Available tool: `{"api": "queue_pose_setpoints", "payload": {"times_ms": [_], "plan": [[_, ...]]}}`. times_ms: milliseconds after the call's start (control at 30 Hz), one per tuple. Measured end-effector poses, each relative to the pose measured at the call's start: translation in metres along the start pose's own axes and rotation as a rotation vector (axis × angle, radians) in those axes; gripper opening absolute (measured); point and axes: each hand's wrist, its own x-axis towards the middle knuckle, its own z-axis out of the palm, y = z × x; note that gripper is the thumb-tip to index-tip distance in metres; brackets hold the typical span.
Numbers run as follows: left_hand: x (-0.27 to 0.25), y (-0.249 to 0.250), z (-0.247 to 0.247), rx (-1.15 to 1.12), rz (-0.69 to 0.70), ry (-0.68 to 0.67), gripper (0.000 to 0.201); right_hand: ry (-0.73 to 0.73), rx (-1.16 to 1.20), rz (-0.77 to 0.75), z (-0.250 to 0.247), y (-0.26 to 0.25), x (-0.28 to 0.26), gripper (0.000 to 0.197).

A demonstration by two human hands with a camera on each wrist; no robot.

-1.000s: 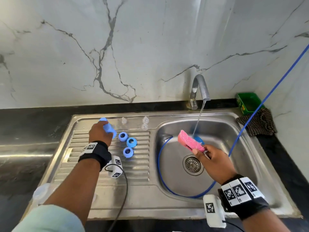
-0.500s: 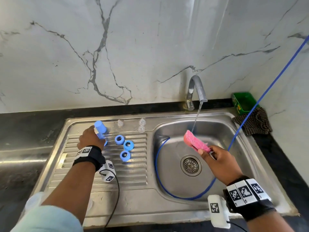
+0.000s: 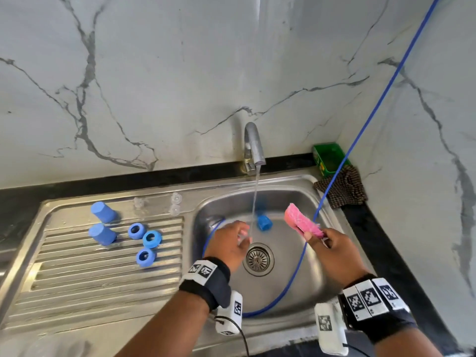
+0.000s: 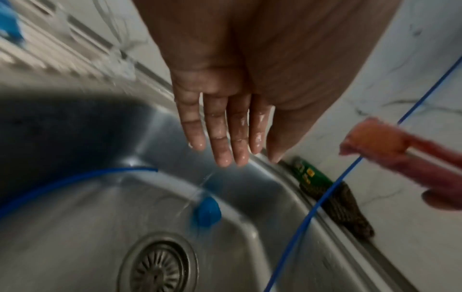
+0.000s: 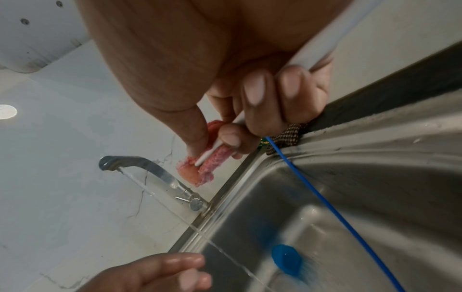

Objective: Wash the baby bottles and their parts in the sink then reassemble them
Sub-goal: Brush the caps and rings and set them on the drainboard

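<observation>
My left hand (image 3: 233, 240) (image 4: 225, 138) is over the sink basin (image 3: 288, 279), fingers straight and wet, empty, at the running water stream (image 3: 253, 202). My right hand (image 3: 332, 251) grips the white handle of a pink sponge brush (image 3: 302, 221) (image 5: 202, 164) (image 4: 375, 138), raised to the right of the stream. A blue bottle cap (image 3: 264, 222) (image 4: 206, 213) (image 5: 286, 258) lies in the basin beneath the tap. On the drainboard (image 3: 77, 279) stand two blue caps (image 3: 103, 212) (image 3: 102, 234), three blue rings (image 3: 148, 240) and clear teats (image 3: 175, 198).
The tap (image 3: 253, 148) runs at the back of the sink. A thin blue hose (image 3: 360, 132) drops from upper right and loops inside the basin. A green box (image 3: 328, 158) and a checked cloth (image 3: 343, 188) sit at the back right corner. The drain (image 3: 258, 258) is mid-basin.
My left hand let go of a blue cap on the drainboard and moved right, into the water stream. My right hand shifted the pink brush to the right of the stream.
</observation>
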Motion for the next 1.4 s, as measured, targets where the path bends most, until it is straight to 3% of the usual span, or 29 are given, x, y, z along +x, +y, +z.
{"api": "queue_pose_setpoints", "payload": {"times_ms": [200, 433, 567, 767, 967, 1067, 1167, 1267, 1400], "plan": [[0.064, 0.03, 0.095, 0.09, -0.208, -0.199, 0.049, -0.056, 0.005, 0.013, -0.033, 0.031, 0.027, 0.022], [0.139, 0.032, 0.163, 0.015, -0.63, -0.192, 0.077, -0.114, 0.083, -0.002, -0.05, 0.064, 0.076, 0.021], [0.171, 0.019, 0.188, 0.062, -0.768, -0.203, 0.081, -0.131, 0.13, 0.001, -0.05, 0.08, 0.103, 0.021], [0.187, -0.002, 0.192, 0.122, -0.754, -0.175, 0.06, -0.17, 0.196, 0.014, -0.041, 0.093, 0.118, 0.027], [0.155, -0.017, 0.186, -0.155, -0.686, 0.026, 0.006, -0.184, 0.193, 0.005, -0.033, 0.09, 0.112, 0.027], [0.137, -0.019, 0.172, -0.44, -0.737, 0.192, 0.021, -0.166, 0.194, -0.01, -0.031, 0.081, 0.103, 0.028], [0.123, -0.018, 0.143, -0.66, -0.707, 0.271, 0.046, -0.158, 0.19, -0.033, -0.03, 0.068, 0.091, 0.028], [0.113, -0.013, 0.112, -0.755, -0.54, 0.327, 0.054, -0.169, 0.186, -0.065, -0.032, 0.052, 0.074, 0.027], [0.102, 0.011, 0.067, -0.783, -0.258, 0.273, 0.059, -0.134, 0.184, -0.111, -0.036, 0.029, 0.049, 0.029]]}}
